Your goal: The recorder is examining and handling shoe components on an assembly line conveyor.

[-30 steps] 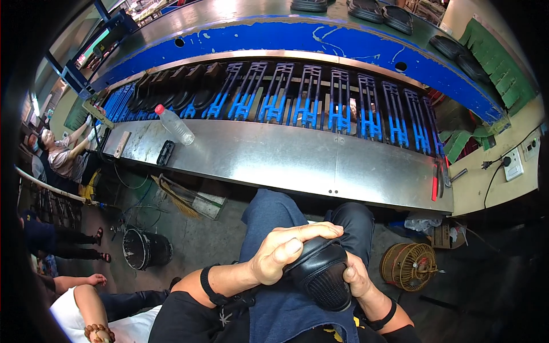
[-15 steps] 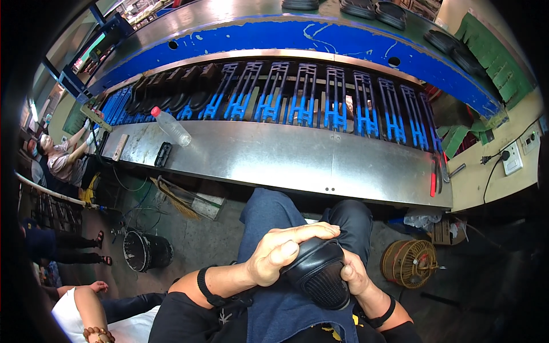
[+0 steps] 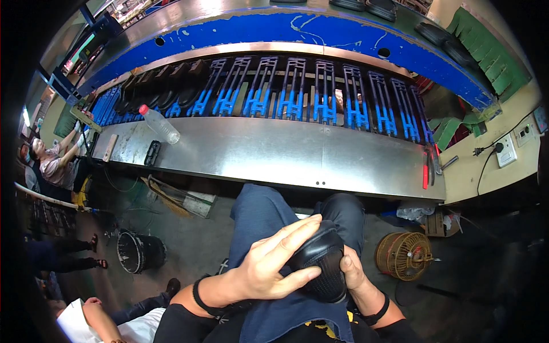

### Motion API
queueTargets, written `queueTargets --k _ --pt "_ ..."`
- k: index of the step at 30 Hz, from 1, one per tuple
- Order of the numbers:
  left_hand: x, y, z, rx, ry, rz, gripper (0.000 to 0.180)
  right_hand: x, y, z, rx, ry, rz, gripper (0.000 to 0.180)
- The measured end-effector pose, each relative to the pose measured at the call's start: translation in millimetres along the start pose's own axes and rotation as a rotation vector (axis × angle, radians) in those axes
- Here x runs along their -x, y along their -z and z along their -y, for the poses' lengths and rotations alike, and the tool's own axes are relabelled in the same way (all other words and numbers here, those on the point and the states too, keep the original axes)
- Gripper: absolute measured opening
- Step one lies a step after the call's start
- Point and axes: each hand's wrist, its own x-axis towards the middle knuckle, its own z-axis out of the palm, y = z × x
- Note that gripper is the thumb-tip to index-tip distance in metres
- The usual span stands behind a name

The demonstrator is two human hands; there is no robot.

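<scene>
A black shoe point(image 3: 322, 262) with a textured sole rests on my lap over a blue apron point(image 3: 260, 214). My left hand point(image 3: 273, 260) lies across its upper side, fingers stretched toward the toe and thumb beneath. My right hand point(image 3: 352, 271) grips the shoe from the right, mostly hidden behind it. Both wrists carry black bands.
A steel bench point(image 3: 286, 151) runs in front of me, with blue racks point(image 3: 297, 94) on a conveyor beyond and dark shoes point(image 3: 163, 91) at its left end. A plastic bottle point(image 3: 160, 124) lies on the bench. A wicker basket point(image 3: 404, 255) and a black bucket point(image 3: 139, 251) stand on the floor. Other people work at left.
My left hand has flattened and its fingers have spread along the shoe. The shoe has turned slightly on my lap, and the view has shifted a little.
</scene>
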Motion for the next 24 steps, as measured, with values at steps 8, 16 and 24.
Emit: queueTargets --k 8,16,24 --pt "3.5 -37.3 34.3 0.299 0.116 0.062 0.099 -11.2 1.0 13.4 -0.445 0.044 -0.14 0.083" --pt "-29.5 -16.8 39.2 0.069 -0.021 0.141 0.097 -16.8 -15.7 23.1 -1.056 0.041 0.092 0.078" --pt "-31.0 -6.8 33.2 0.274 0.085 0.21 0.068 -6.0 6.9 -1.7 -0.925 -0.114 0.106 0.085"
